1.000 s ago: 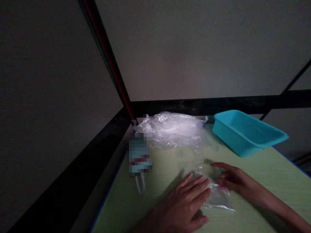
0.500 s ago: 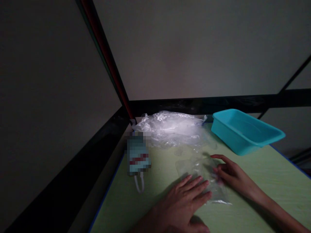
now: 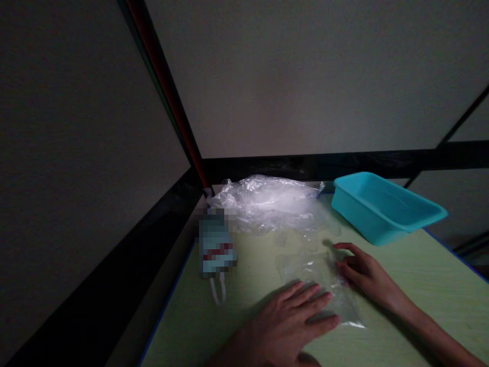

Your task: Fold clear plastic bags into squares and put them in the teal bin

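Observation:
A thin clear plastic bag [image 3: 311, 265] lies flat on the pale green tabletop. My left hand [image 3: 288, 323] rests palm down over its lower part, fingers spread and stretched out. At the bag's right edge is my right hand [image 3: 364, 275]. Its thumb and curled fingers close at the film there, while the index finger arches out toward the far side. The exact spot of contact is hard to see in the dim light.
Behind the bag lies a crumpled heap of clear plastic [image 3: 267, 201] by the wall. A turquoise basin [image 3: 367, 216] stands at the back right. On the left sits a blurred greenish item [image 3: 217, 244] with a white loop. The table [image 3: 183, 326] has a blue edge.
My left hand has slid slightly down and right over the bag, its fingers a little more spread. My right hand has shifted slightly to the right.

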